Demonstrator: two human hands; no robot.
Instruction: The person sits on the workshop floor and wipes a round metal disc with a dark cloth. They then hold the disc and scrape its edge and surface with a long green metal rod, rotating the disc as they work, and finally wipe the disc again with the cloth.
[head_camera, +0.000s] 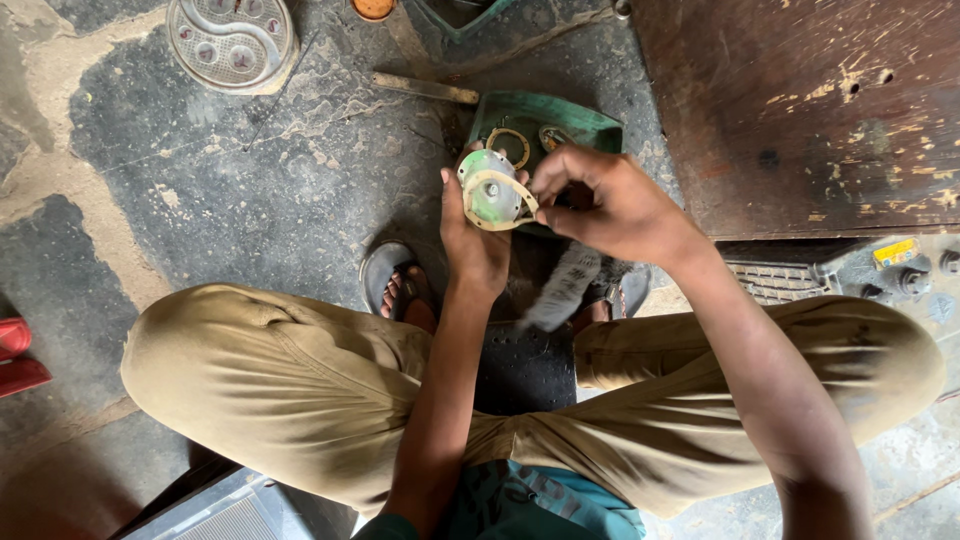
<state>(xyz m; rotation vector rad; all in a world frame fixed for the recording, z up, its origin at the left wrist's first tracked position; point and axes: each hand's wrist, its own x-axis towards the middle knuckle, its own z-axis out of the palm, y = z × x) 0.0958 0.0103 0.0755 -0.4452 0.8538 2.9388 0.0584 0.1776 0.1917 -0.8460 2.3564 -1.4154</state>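
Khaki-trousered knees (300, 390) fill the foreground. Above them the left hand (472, 240) grips a round green cover plate (492, 192) with a tan gasket — held over the green tray (560, 118) — while the right hand (600, 200) pinches its edge.

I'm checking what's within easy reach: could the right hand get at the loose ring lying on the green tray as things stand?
Probably yes: the right hand hovers just beside the ring on the green tray, with only the round part held by the left hand nearby.

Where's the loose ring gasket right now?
In the head view, the ring gasket lies in the green tray on the floor, just beyond the round green cover held up by both hands.
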